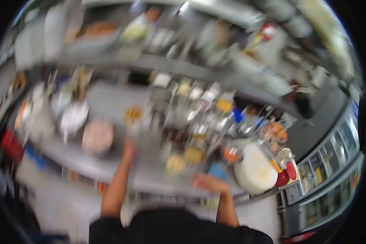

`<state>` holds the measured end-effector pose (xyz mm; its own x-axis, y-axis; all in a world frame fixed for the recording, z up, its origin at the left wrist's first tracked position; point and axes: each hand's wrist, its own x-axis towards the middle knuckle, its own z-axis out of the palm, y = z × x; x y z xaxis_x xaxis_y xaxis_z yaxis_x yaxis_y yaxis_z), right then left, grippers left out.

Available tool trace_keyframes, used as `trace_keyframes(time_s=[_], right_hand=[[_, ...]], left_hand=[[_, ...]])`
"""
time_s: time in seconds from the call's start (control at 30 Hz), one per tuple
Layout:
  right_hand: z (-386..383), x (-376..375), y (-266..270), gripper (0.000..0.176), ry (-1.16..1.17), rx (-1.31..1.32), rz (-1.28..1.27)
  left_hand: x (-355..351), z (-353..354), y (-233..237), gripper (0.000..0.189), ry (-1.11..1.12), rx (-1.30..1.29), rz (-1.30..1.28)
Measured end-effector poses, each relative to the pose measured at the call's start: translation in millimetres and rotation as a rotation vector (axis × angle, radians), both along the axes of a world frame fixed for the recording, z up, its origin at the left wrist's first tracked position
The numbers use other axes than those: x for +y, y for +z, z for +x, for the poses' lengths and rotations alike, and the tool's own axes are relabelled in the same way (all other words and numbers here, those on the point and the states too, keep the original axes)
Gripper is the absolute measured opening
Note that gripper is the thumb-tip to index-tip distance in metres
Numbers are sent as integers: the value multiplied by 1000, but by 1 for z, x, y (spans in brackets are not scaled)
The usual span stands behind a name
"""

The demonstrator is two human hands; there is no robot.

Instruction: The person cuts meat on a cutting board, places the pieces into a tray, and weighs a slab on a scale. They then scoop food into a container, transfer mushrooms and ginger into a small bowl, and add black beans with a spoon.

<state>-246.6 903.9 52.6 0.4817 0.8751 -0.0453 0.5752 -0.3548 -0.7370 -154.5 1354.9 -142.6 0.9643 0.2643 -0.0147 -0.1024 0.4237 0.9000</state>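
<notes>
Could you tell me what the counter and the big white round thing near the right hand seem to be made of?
Counter: probably stainless steel, grey with a dull sheen. White round thing: perhaps plastic, smooth and matte; the blur leaves it open.

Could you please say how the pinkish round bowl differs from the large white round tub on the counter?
The pinkish round bowl sits near the left hand; the large white round tub sits at the right end of the grey counter, past the right hand. The tub looks bigger than the bowl. The bowl is pink-toned, the tub plain white. Both are round; blur hides contents.
</notes>
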Motion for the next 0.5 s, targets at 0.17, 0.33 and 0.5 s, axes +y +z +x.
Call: trace_keyframes(time_s=[0.17,0.33,0.5], right_hand=[[-37,50,54,39,-328,380,-96],[-38,78,57,40,-296,421,-42],[7,157,54,37,-299,272,67]], left_hand=[[-24,-12,66,46,302,301,81],[-17,-8,121,65,347,412,504],[15,70,73,59,381,403,470]])
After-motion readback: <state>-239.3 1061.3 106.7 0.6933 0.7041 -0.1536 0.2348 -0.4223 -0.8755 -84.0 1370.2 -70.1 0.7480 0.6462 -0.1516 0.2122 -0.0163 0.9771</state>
